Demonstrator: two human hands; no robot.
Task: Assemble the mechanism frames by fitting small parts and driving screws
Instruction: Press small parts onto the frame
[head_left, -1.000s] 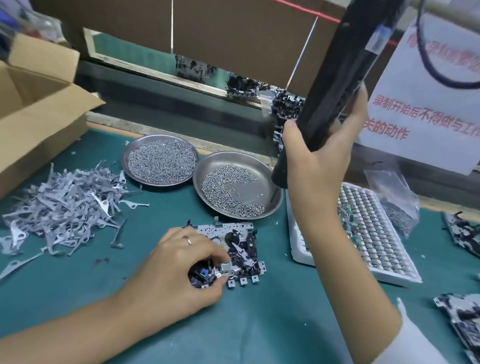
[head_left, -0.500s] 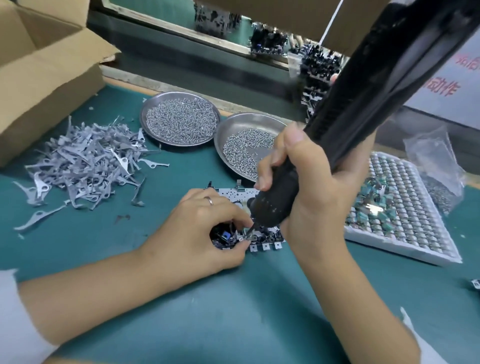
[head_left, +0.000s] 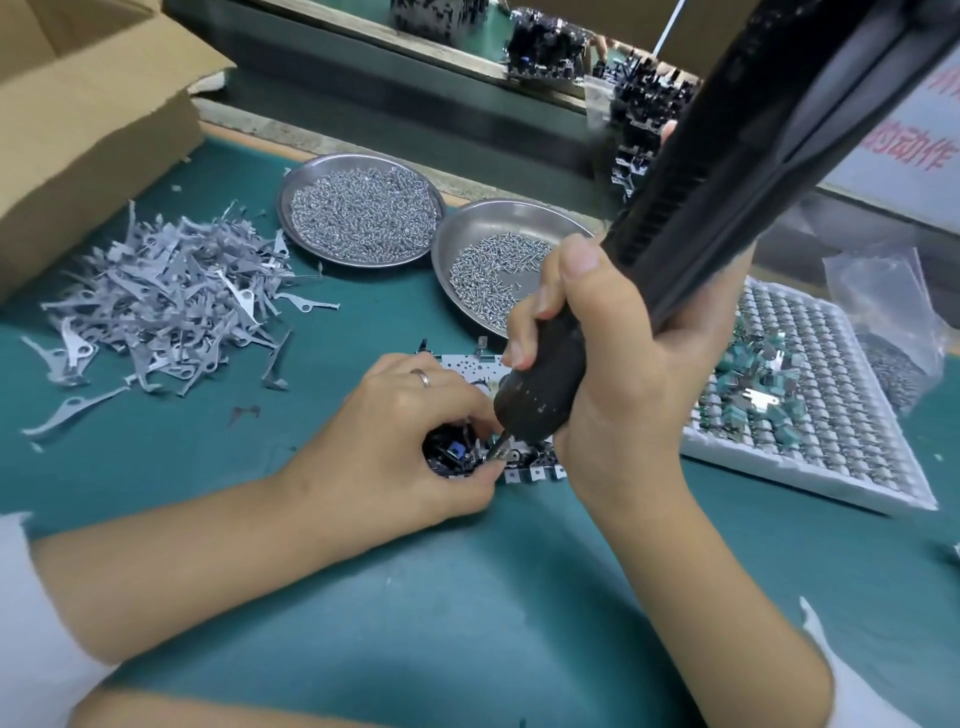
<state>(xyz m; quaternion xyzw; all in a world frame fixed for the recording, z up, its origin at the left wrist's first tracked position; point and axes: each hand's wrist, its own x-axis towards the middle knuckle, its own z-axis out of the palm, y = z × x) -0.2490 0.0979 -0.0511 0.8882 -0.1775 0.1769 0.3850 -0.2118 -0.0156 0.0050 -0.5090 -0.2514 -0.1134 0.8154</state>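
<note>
At frame centre, the left hand (head_left: 395, 441) pinches the mechanism frame (head_left: 519, 462) steady while the right hand (head_left: 613, 364) grips the screwdriver (head_left: 675, 218), whose tip, apparently seated, should stay square.

We see an evenly lit, fairly bright scene with soft light from above, which leaves only faint shadows under the forearms on the teal bench mat (head_left: 467, 597). The two round steel dishes (head_left: 470, 228) carry mild glare along their rims. The wide lens bends lines near the edges, and the long black electric screwdriver (head_left: 727, 171) looms large and slightly blurred.
</note>
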